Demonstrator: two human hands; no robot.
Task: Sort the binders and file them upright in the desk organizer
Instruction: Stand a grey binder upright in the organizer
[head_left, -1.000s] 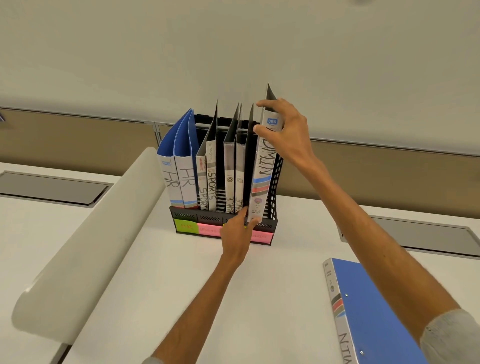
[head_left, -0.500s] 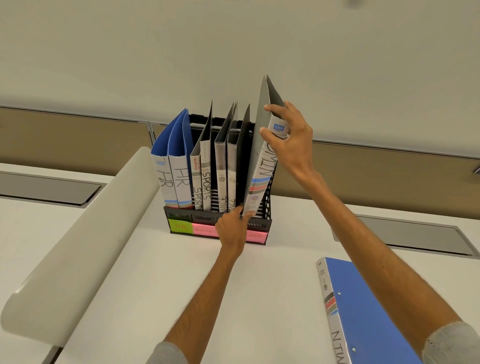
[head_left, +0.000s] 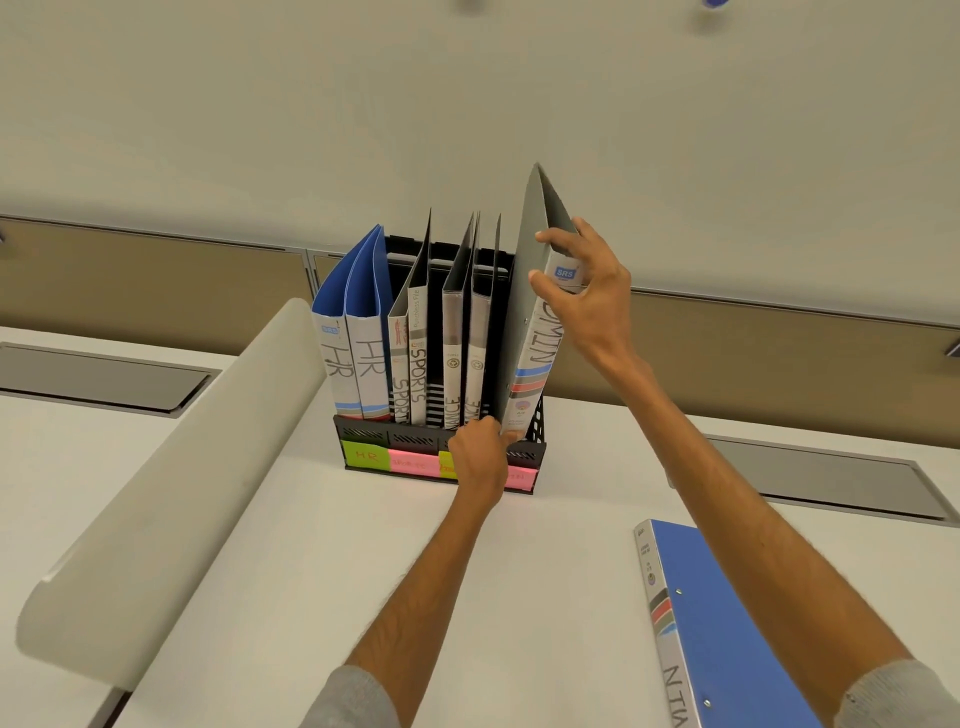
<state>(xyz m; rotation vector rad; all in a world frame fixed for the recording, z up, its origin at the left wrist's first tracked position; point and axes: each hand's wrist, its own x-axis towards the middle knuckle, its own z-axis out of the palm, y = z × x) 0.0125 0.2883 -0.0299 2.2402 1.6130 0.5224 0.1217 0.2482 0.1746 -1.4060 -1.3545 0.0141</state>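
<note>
Above, right hand (head_left: 587, 306) pinches grey binder (head_left: 524, 322); left hand (head_left: 480, 454) seemingly holds base.

The person is wearing a grey long-sleeved top. Its left grey fabric sleeve (head_left: 353, 699) and right grey fabric sleeve (head_left: 904, 699) are ending above the wrists, leaving the left forearm (head_left: 441, 571) and right forearm (head_left: 727, 493) bare.

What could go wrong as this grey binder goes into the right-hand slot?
1. The grey binder leans, gripped at its top by the right hand; its foot may catch on the front wall of the organizer.
2. The left hand grips that foot, so fingers could get pinched.
3. Pushing may shove the neighbouring binder askew.
</note>
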